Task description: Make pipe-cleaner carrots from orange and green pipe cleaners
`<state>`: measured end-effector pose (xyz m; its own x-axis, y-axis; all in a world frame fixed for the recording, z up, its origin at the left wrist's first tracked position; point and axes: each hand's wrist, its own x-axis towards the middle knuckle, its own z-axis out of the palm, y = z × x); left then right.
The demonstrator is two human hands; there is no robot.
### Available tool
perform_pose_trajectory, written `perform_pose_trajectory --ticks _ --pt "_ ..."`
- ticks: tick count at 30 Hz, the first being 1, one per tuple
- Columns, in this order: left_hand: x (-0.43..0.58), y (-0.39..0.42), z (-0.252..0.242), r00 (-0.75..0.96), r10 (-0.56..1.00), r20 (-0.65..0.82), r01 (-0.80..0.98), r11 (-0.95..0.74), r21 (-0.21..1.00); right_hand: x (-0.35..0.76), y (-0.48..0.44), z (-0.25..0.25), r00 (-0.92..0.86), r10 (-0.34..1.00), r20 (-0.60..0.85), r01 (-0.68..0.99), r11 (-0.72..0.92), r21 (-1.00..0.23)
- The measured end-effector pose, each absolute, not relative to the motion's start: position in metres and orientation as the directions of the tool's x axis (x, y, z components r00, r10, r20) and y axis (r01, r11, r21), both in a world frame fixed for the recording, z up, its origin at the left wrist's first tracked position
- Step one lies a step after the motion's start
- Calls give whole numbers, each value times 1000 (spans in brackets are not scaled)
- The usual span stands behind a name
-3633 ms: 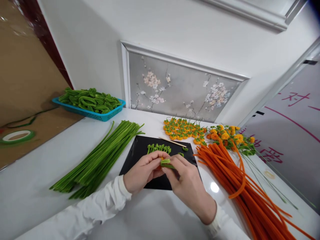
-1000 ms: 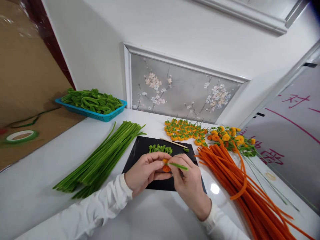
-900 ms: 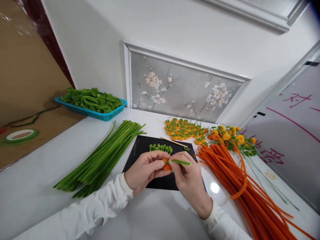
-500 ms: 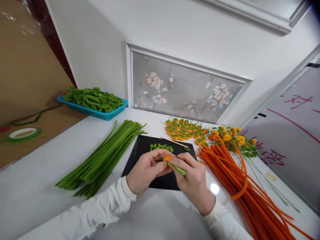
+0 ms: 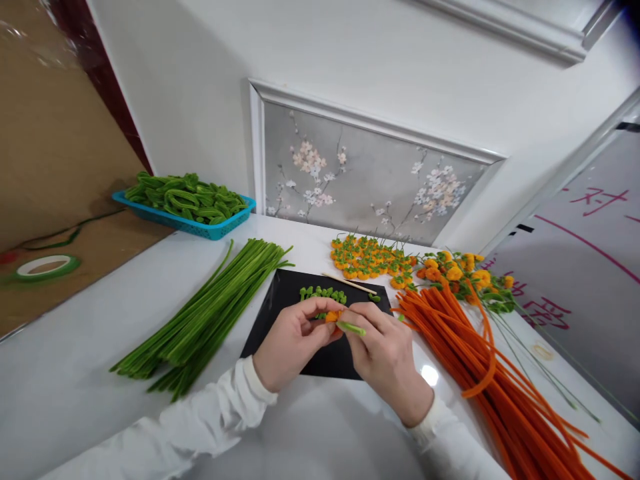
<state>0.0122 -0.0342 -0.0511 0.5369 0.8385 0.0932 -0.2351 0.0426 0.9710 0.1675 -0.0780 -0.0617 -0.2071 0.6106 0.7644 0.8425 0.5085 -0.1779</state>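
Above a black mat (image 5: 320,365), my left hand (image 5: 290,340) pinches a small orange pipe-cleaner flower (image 5: 333,316) between thumb and fingers. My right hand (image 5: 387,357) is closed on a short green pipe-cleaner piece (image 5: 353,329), whose free end sticks out between the fingers. The fingertips of both hands meet at the flower and partly hide it. Beyond them on the mat lie several small green looped pieces (image 5: 323,293), a thin wooden stick (image 5: 350,283) and a single green curl (image 5: 375,297).
Long green pipe cleaners (image 5: 210,313) lie on the left, orange ones (image 5: 480,373) on the right. Finished orange flowers (image 5: 370,257) stand at the back beside a stemmed bunch (image 5: 465,273). A blue basket (image 5: 215,231) of green loops and green tape (image 5: 49,267) are far left.
The green piece in my right hand has tilted from a downward slant to nearly level. My right hand has turned slightly; the left hand keeps its pinch on the flower.
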Motion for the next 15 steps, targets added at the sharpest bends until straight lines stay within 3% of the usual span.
perform_pose_trajectory --ticks 3,7,10,13,15 --pt "17 -40 -56 419 886 201 -236 -107 966 155 -75 -64 -8 650 760 779 481 -403" --pt "23 -46 -66 238 859 454 -197 -415 888 140 -69 -67 247 744 621 485 460 -744" --pt "24 -48 -72 217 793 569 -154 -548 822 136 -65 -68 321 811 488 303 401 -865" --pt "22 -46 -67 277 823 496 -243 -439 865 139 -65 -67 317 799 510 271 439 -857" --pt "18 -42 -60 365 882 297 -338 -171 925 142 -65 -66 303 773 558 299 479 -825"
